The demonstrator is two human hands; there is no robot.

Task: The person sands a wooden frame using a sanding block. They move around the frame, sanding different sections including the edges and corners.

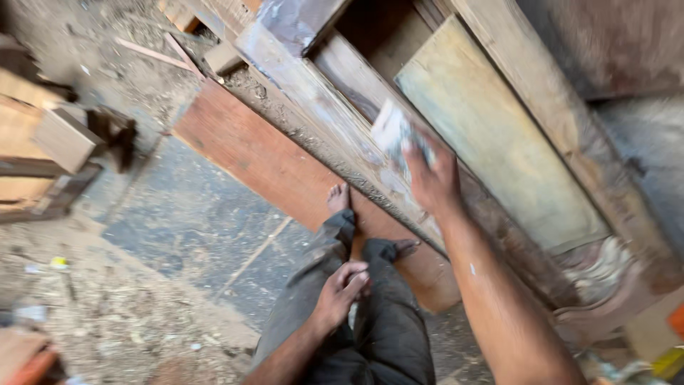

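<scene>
Dusty stone floor, weathered wooden frame alongside.

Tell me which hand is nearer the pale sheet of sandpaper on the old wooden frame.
Right. The right hand presses the sandpaper against the wooden frame, fingers on it. The left hand rests on the person's thigh, well below and apart from it.

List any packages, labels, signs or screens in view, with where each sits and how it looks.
None clearly in view.
Pale sheet: pressed by the right hand on the worn wooden frame; whitish-grey, crumpled, blurred, kind unclear.
Small yellow scrap: on the dusty floor at left; too small to tell.
</scene>
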